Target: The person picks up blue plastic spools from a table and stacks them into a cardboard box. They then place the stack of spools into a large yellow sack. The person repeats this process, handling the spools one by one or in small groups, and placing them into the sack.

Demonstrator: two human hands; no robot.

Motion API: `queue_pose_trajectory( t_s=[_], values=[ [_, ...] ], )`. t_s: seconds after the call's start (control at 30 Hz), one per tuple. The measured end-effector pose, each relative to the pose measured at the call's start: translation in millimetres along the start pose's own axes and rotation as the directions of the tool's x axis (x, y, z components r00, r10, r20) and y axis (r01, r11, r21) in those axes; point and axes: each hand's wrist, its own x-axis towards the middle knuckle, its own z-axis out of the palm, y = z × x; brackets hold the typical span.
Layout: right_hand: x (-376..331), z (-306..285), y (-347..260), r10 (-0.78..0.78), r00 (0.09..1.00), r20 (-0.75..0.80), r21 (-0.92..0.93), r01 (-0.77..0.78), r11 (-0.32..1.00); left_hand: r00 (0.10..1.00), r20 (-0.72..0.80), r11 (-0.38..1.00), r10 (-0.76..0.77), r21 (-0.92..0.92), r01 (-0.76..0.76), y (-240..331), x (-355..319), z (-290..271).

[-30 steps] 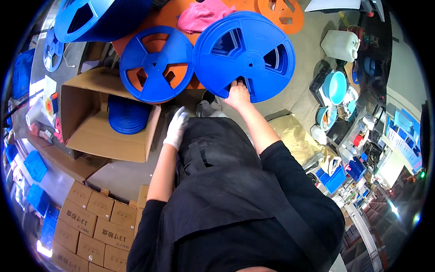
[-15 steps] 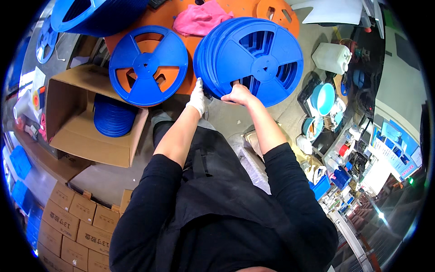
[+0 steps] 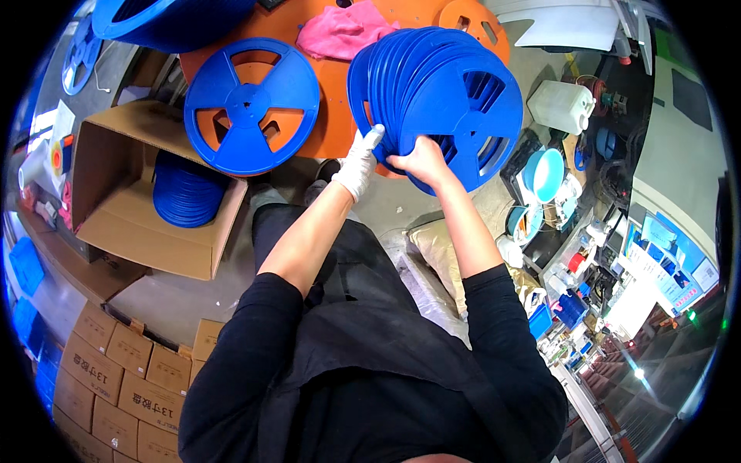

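Note:
A fanned stack of blue plastic reels [image 3: 475, 116] leans over the near right edge of the orange table [image 3: 332, 100]. My left hand [image 3: 358, 166], in a white glove, is closed on the stack's near left rim with its thumb up along the side; its other fingers are partly hidden beneath. My bare right hand [image 3: 423, 160] grips the front reels at their near edge, its fingertips hidden in a cutout. Left of the stack, a separate blue reel [image 3: 251, 104] with three openings lies flat on the table.
An open cardboard box [image 3: 143, 239] at the left holds several blue reels [image 3: 185, 193]. More reels [image 3: 174, 31] stand at the upper left. A pink cloth [image 3: 343, 31] lies behind. Cartons [image 3: 150, 401] are piled lower left; a white jug [image 3: 559, 106] and turquoise bucket [image 3: 546, 174] stand right.
The reels have fanned apart and tilted, with the front ones shifted right and nearer. My left hand has moved right and up onto their rim; my right hand has moved slightly right.

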Motion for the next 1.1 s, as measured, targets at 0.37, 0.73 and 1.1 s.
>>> queue_pose_trajectory(
  t_s=[0.37, 0.73, 1.1],
  values=[
    [15, -93, 12, -0.131, 0.974, 0.185, 0.668, -0.027, 0.744, 0.999, 0.042, 0.853, 0.02, 0.521, -0.039, 19, -8, 82],
    [-155, -53, 10, 0.208, 0.972, -0.11, 0.918, 0.02, 0.396, 0.886, 0.46, 0.16, -0.058, 0.881, -0.446, 25, -108, 133],
    [-329, 139, -9, 0.726, 0.687, -0.035, 0.788, 0.466, -0.403, 0.658, 0.317, 0.251, -0.683, 0.948, -0.195, 49, -184, 48]
  ],
)
